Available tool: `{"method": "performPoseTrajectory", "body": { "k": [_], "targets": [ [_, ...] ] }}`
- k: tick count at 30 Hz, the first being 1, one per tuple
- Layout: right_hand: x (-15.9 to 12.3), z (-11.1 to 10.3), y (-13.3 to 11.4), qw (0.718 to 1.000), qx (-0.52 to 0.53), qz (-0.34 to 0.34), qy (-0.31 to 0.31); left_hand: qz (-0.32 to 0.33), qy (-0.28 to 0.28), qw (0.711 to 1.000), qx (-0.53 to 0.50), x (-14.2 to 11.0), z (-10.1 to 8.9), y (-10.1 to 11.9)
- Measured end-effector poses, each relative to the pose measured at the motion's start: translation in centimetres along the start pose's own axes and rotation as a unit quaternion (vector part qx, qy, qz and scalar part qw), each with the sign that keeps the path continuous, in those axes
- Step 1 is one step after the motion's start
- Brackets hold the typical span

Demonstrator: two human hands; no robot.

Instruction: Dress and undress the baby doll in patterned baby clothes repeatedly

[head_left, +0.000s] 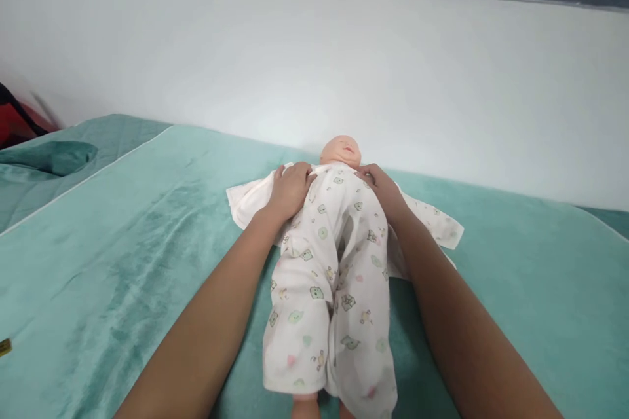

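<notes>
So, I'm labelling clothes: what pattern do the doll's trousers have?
The trousers are white with small green and pink prints (head view).

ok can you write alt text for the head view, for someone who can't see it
A left hand and right hand rest on either side of the upper body of a doll, which lies face up in patterned white trousers on a green sheet before a white wall.

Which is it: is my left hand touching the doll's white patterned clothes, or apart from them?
Touching. The head view shows your left hand lying against the white patterned clothes, with no gap visible.
</notes>
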State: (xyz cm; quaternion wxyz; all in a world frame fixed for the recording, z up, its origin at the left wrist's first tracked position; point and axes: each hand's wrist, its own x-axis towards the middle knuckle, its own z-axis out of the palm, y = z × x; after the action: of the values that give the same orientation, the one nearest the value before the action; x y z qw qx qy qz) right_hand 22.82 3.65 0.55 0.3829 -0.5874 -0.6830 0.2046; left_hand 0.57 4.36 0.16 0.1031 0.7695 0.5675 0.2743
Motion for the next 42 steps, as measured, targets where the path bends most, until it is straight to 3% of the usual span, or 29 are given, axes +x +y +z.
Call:
{"method": "performPoseTrajectory", "body": {
  "k": [4,9,13,17,22,26,30,35,38,42],
  "targets": [
    [0.3,-0.2,0.0,0.999,-0.042,0.025,-0.018,-0.07,-0.017,0.997,-0.022,0.9,0.0,-0.3],
    [1.4,0.2,0.6,0.994,-0.088,0.041,0.058,-0.149,0.031,0.988,-0.011,2.3,1.0,-0.5],
    [1.9,0.6,1.1,0.989,-0.096,0.044,0.099,-0.156,0.045,0.987,-0.016,2.6,1.5,-0.5],
    [1.6,1.0,1.4,0.994,-0.03,0.028,0.099,-0.11,0.064,0.992,-0.01,1.9,1.7,-0.5],
    [-0.1,1.1,1.8,0.991,0.062,-0.044,0.108,0.039,0.102,0.994,0.021,0.5,2.3,-1.8],
    [-2.0,1.0,2.0,0.981,0.027,-0.123,0.145,0.11,0.104,0.986,0.074,-0.6,2.2,-2.5],
    [-4.4,0.7,1.6,0.982,-0.022,-0.11,0.151,0.13,0.076,0.983,0.102,-1.7,1.7,-2.4],
    [-6.9,0.3,0.2,0.991,-0.019,-0.06,0.117,0.08,0.037,0.993,0.08,-2.1,1.5,-2.3],
    [-7.5,0.2,-0.4,0.992,-0.012,-0.004,0.126,0.043,0.042,0.998,0.035,-1.7,1.3,-1.8],
    [-7.6,0.3,-0.8,0.99,-0.007,0.04,0.135,-0.054,0.056,0.997,-0.016,-0.5,0.7,-0.6]
  ]
}}
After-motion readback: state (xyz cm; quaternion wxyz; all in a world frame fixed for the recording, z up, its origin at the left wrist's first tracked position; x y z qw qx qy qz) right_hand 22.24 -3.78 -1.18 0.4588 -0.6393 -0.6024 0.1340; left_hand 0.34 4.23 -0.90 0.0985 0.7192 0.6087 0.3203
